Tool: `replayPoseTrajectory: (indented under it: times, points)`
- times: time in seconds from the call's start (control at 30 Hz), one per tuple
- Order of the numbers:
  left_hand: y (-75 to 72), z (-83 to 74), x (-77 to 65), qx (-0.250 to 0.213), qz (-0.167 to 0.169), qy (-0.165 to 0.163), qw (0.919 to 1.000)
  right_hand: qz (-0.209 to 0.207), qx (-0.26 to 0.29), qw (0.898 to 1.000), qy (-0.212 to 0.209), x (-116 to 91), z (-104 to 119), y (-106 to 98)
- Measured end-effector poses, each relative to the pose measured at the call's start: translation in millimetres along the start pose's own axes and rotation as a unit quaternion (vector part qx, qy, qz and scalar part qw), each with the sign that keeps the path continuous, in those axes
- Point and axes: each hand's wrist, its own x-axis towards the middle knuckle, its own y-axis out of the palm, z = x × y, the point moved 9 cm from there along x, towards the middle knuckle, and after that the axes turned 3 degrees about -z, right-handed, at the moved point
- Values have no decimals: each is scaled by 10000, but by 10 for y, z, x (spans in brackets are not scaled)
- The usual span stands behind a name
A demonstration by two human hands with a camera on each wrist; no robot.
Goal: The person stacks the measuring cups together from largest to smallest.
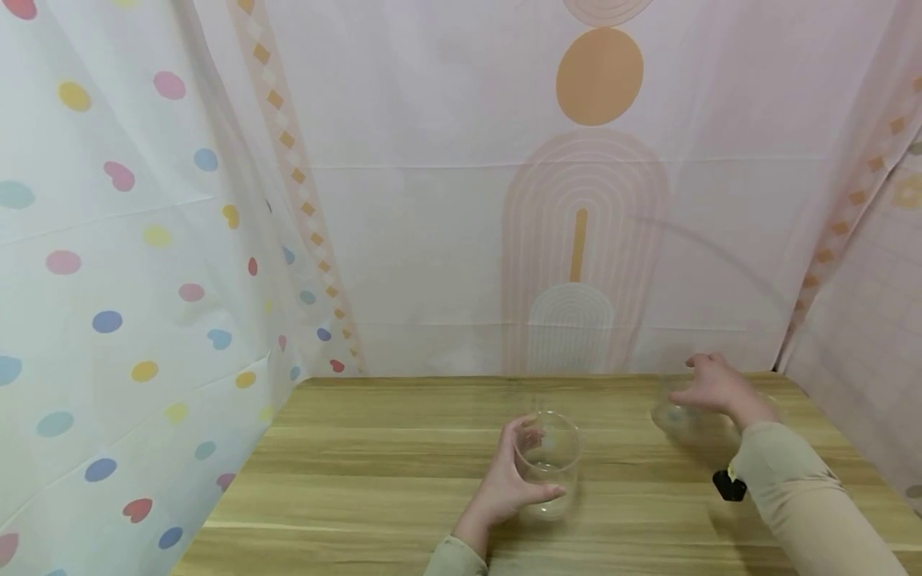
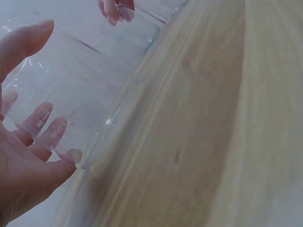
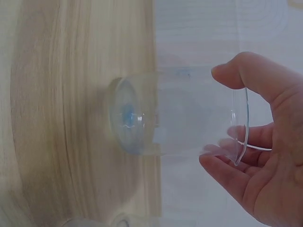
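- Left hand: holds graduated beaker around its side.
- Right hand: grips second beaker near its rim, right of and beyond the graduated beaker.

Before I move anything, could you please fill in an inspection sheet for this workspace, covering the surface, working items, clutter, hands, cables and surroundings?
Surface: wood-grain table.
Working items: left beaker, clear, with printed markings; right beaker, clear, with a spout and something blue at its base.
Clutter: another clear item, mostly cut off, so its kind is unclear; black object by the right wrist.
Hands: left hand holds the left beaker by its side; right hand grips the right beaker near its rim.
Cables: nothing seen.
Surroundings: arch-patterned cloth behind the table; dotted cloth at left.
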Motion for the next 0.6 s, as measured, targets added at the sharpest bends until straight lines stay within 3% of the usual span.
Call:
replayPoseTrajectory:
  times: [0.6]
  points:
    - [3,11,-1,61,15,-85,9999,-478,378,9957,-696,-91,617,-171]
